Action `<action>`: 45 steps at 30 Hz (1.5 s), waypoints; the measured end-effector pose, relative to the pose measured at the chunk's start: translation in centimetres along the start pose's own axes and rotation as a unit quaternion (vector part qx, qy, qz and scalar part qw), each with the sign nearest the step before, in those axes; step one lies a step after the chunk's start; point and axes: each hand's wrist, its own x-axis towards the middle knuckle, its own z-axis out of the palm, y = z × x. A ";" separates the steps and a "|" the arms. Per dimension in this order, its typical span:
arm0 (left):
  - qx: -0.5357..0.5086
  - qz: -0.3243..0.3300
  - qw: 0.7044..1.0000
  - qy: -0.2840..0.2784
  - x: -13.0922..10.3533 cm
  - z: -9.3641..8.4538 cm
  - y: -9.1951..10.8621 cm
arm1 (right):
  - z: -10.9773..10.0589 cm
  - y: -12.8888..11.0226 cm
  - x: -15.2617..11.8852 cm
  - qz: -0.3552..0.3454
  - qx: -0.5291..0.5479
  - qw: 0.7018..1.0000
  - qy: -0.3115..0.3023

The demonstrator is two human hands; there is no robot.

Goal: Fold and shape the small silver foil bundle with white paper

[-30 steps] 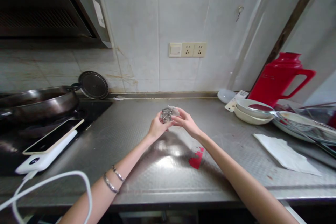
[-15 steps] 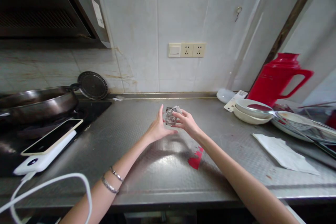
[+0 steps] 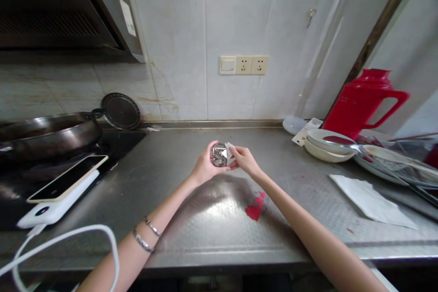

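Above the steel counter, my left hand (image 3: 204, 166) is wrapped around a small, clear, greyish faceted glass (image 3: 218, 154). Its round end faces me and catches the light. My right hand (image 3: 245, 161) pinches a small white tissue (image 3: 230, 149) at the right side of the glass. Part of the tissue is hidden behind the fingers, so I cannot tell how much of it touches the glass. Below the hands, a torn red patch (image 3: 255, 209) lies on the counter.
Left are a steel pan (image 3: 51, 134), a phone (image 3: 70, 178) on a white power bank (image 3: 56, 210), and a white cable (image 3: 85, 228). Right are a red thermos jug (image 3: 359, 102), stacked bowls (image 3: 326, 153), a patterned plate (image 3: 369, 164) and a white napkin (image 3: 371, 200).
My left hand has closed around the glass, which my right hand held before. The glass has turned so its round end faces me. My right hand has shifted slightly right with the tissue.
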 end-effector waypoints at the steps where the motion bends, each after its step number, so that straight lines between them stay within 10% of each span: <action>1: 0.005 -0.003 1.000 0.000 -0.1 0.1 0.1 | -0.2 0.1 0.0 -0.045 -0.048 0.997 0.028; 6: 0.049 -0.021 0.998 -0.016 -0.4 0.4 0.8 | -0.4 -0.4 -0.4 -0.225 -0.155 0.954 0.125; 14: 0.076 -0.025 0.997 -0.016 -0.7 0.8 0.1 | 0.9 -0.7 -1.9 -0.250 -0.142 0.957 0.031; 26: 0.058 -0.076 0.995 0.022 -0.4 0.7 0.4 | 0.7 -0.8 -2.6 -0.447 -0.223 0.865 -0.049; 34: 0.010 -0.065 0.998 -0.011 -0.6 0.8 1.3 | 0.2 -1.0 -1.7 -0.288 -0.150 0.930 0.175; 45: -0.002 -0.080 0.997 0.005 -0.4 0.8 0.5 | 1.0 -0.5 -2.2 -0.321 -0.175 0.928 0.067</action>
